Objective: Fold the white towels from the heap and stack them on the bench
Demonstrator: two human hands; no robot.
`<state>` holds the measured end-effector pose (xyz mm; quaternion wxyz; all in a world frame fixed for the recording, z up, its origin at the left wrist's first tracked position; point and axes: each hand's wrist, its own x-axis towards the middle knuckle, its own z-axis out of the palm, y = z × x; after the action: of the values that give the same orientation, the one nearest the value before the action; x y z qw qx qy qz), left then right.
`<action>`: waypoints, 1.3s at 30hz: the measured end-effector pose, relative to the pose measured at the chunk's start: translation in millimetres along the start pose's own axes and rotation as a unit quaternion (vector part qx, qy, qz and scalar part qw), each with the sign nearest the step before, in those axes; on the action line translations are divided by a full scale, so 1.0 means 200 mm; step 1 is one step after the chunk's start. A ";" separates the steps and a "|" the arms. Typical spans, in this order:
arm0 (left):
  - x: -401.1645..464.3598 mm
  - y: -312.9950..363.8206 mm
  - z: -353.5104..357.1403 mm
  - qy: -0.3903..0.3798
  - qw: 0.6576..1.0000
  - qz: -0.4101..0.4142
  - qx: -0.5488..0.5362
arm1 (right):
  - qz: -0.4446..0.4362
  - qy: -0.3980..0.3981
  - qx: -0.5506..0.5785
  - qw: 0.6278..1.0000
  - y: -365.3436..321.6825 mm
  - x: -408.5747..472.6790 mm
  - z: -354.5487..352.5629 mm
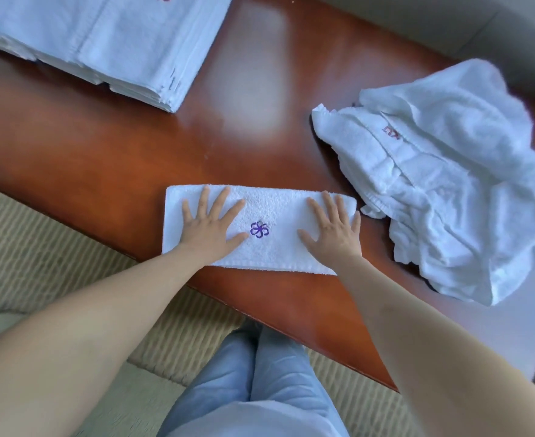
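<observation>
A folded white towel (pixel 269 212) with a purple flower mark lies at the near edge of the reddish wooden bench (pixel 127 152). My left hand (pixel 211 223) presses flat on its left half, fingers spread. On the right half my right hand (pixel 334 227) lies flat in the same way. A heap of crumpled white towels (pixel 458 184) sits on the bench to the right. At the far left stands a stack of folded white towels (pixel 108 42).
The bench's near edge runs diagonally from left to lower right. Below it lie a beige ribbed mat (pixel 39 247) and my legs in light blue trousers (pixel 259 389). Bare wood shows between the stack and the heap.
</observation>
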<state>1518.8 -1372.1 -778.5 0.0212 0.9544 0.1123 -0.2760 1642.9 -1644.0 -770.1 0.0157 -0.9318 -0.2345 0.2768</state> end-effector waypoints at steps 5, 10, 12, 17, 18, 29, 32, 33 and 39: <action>-0.03 0.17 -0.22 -0.023 0.999 0.038 0.009 | 0.015 -0.004 0.021 1.000 0.01 -0.14 -0.14; 0.05 0.47 -0.38 -0.040 0.993 0.105 -0.022 | 0.074 -0.123 0.154 0.977 0.10 -0.27 -0.18; 0.12 0.61 -0.44 -0.036 0.989 0.137 -0.031 | 0.102 -0.133 0.211 0.963 0.15 -0.29 -0.17; 0.30 0.93 -0.55 -0.025 0.985 0.159 -0.066 | 0.144 -0.109 0.306 0.935 0.24 -0.30 -0.12; 0.33 0.98 -0.56 -0.032 0.985 0.159 -0.063 | 0.149 -0.106 0.322 0.929 0.27 -0.31 -0.11; 0.48 1.07 -0.75 -0.114 0.973 0.178 -0.094 | 0.166 -0.069 0.380 0.907 0.41 -0.23 -0.08; 0.44 0.96 -0.86 -0.131 0.960 0.213 -0.129 | 0.142 -0.112 0.349 0.920 0.35 -0.18 -0.12; 0.43 0.91 -0.90 -0.132 0.958 0.209 -0.147 | 0.138 -0.119 0.333 0.925 0.34 -0.17 -0.14; 0.31 0.58 -1.09 -0.047 0.959 0.131 -0.249 | 0.092 -0.099 0.328 0.935 0.22 -0.05 -0.44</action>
<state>1710.4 -1449.3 -629.0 0.2992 0.9113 0.0505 -0.2783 1700.4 -1679.2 -698.6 0.2716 -0.8600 -0.0442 0.4297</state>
